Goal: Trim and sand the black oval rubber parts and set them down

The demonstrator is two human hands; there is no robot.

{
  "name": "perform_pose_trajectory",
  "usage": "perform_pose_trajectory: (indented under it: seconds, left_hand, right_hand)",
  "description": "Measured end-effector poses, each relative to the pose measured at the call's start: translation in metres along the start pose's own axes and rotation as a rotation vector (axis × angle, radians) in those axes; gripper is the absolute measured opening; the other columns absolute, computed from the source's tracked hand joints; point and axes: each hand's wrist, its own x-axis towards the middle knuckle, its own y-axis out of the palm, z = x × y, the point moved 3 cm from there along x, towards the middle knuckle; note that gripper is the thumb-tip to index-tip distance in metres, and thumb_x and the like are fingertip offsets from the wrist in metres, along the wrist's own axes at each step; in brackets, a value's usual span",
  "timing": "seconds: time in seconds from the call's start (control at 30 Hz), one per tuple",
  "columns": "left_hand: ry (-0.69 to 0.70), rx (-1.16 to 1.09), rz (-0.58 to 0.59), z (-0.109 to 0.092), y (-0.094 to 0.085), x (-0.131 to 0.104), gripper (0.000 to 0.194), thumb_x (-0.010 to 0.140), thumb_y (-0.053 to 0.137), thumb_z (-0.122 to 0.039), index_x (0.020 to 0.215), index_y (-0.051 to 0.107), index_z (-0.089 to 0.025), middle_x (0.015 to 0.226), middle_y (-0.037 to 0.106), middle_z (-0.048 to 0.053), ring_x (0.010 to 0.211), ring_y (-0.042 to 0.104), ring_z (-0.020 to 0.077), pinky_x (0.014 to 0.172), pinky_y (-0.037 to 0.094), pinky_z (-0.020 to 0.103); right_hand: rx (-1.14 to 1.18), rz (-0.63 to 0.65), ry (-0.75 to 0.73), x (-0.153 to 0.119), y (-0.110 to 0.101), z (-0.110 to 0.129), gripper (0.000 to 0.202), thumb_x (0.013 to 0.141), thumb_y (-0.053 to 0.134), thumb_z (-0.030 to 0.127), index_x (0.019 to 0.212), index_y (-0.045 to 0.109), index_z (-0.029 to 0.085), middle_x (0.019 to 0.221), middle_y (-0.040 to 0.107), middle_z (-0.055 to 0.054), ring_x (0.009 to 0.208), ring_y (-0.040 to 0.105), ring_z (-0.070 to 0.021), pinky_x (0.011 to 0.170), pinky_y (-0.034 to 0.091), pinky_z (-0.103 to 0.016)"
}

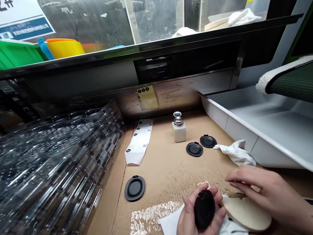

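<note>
My left hand (187, 226) grips a black round lid (204, 209), tilted up on the fingers with its dark face showing. To its right, my right hand (260, 184) hovers over a cream-coloured round pad (245, 213), with fingers stretched toward the lid and nothing visible in them. Whether the right hand touches the pad cannot be made out. Under the pad and the left hand lies a white cloth (231, 234). Three similar black lids lie on the cardboard: one at left (134, 188), and two behind the hands, one (194, 149) beside the other (208, 141).
Clear plastic trays (93, 166) are stacked at left. A small white bottle with a metal top (179, 131) stands near a label strip (141, 141). At right are a crumpled white cloth (236, 152), a white bin (267, 148) and a green conveyor belt (310, 80). A metal shelf (146, 48) crosses above.
</note>
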Motion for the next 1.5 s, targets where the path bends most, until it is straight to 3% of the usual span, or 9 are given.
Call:
perform_pose_trajectory:
  seconds: [0.2,0.47,0.6,0.73,0.97,1.07,1.2,1.37,1.5]
  left_hand:
    - [0.138,0.288,0.055,0.000,0.004,-0.001,0.040,0.061,0.072,-0.041,0.093,0.070,-0.016,0.103,0.066,0.012,0.099,0.056,0.0235,0.087,0.039,0.031]
    - [0.098,0.443,0.046,-0.003,0.010,-0.003,0.036,0.080,0.050,-0.044,0.094,0.068,-0.016,0.100,0.065,0.012,0.098,0.054,0.0248,0.086,0.036,0.035]
    - [0.063,0.236,0.062,-0.002,0.009,-0.006,0.050,0.081,0.039,-0.055,0.099,0.066,-0.017,0.109,0.061,0.011,0.105,0.049,0.0249,0.084,0.038,0.033]
    - [0.043,0.096,0.154,-0.001,0.009,-0.008,0.050,0.075,0.052,-0.053,0.110,0.062,-0.018,0.117,0.058,0.012,0.110,0.047,0.0265,0.093,0.034,0.037]
    - [-0.060,0.026,0.236,0.002,0.008,-0.007,0.042,0.081,0.046,-0.048,0.114,0.056,-0.024,0.112,0.060,0.008,0.095,0.059,0.0243,0.080,0.043,0.039]
    - [-0.035,0.055,0.167,0.003,0.005,-0.003,0.049,0.085,0.030,-0.052,0.117,0.051,-0.021,0.106,0.062,0.010,0.090,0.060,0.0216,0.072,0.044,0.032]
    - [-0.038,0.160,0.177,0.004,0.005,0.001,0.059,0.085,0.023,-0.056,0.128,0.036,-0.019,0.087,0.067,0.010,0.060,0.062,0.0182,0.059,0.042,0.030]
    - [-0.060,0.215,0.213,0.004,0.007,0.001,0.064,0.085,0.015,-0.057,0.127,0.034,-0.014,0.072,0.066,0.010,0.055,0.060,0.0166,0.058,0.043,0.028]
    - [-0.041,0.214,0.210,0.004,0.005,0.001,0.063,0.084,0.017,-0.059,0.129,0.032,-0.017,0.084,0.067,0.011,0.056,0.061,0.0166,0.058,0.044,0.030]
  right_hand:
    - [-0.068,-0.072,-0.035,-0.016,-0.016,0.003,0.011,0.083,0.053,0.028,0.090,0.060,0.025,0.083,0.066,0.001,0.076,0.063,-0.0115,0.066,0.052,-0.018]
    - [0.256,-0.108,-0.284,-0.001,0.008,0.061,0.019,0.085,0.049,0.019,0.101,0.059,0.020,0.094,0.064,-0.005,0.086,0.059,-0.0131,0.071,0.051,-0.021]
    - [0.298,-0.080,-0.238,0.005,0.019,0.058,0.021,0.083,0.051,0.015,0.103,0.057,0.019,0.099,0.063,-0.005,0.090,0.058,-0.0130,0.075,0.050,-0.022]
    - [0.260,-0.087,-0.139,0.006,0.021,0.045,0.022,0.083,0.050,0.012,0.100,0.058,0.022,0.093,0.063,-0.001,0.085,0.058,-0.0099,0.073,0.049,-0.019]
    - [0.251,0.046,0.001,0.018,0.026,0.040,0.016,0.086,0.046,0.018,0.083,0.061,0.023,0.080,0.059,0.000,0.075,0.053,-0.0109,0.065,0.044,-0.024]
    - [0.224,0.181,0.122,0.024,0.030,0.039,0.018,0.086,0.045,0.021,0.079,0.061,0.023,0.078,0.057,-0.001,0.077,0.052,-0.0126,0.066,0.042,-0.026]
    - [0.256,0.319,0.239,0.027,0.031,0.035,0.019,0.086,0.044,0.023,0.079,0.061,0.024,0.081,0.057,0.000,0.079,0.053,-0.0130,0.070,0.041,-0.027]
    - [0.309,0.367,0.229,0.030,0.031,0.035,0.018,0.085,0.045,0.022,0.089,0.061,0.029,0.088,0.059,0.001,0.084,0.054,-0.0120,0.074,0.042,-0.026]
    - [0.294,0.380,0.192,0.032,0.031,0.036,0.017,0.085,0.046,0.019,0.082,0.061,0.026,0.085,0.059,0.001,0.082,0.054,-0.0122,0.073,0.042,-0.025]
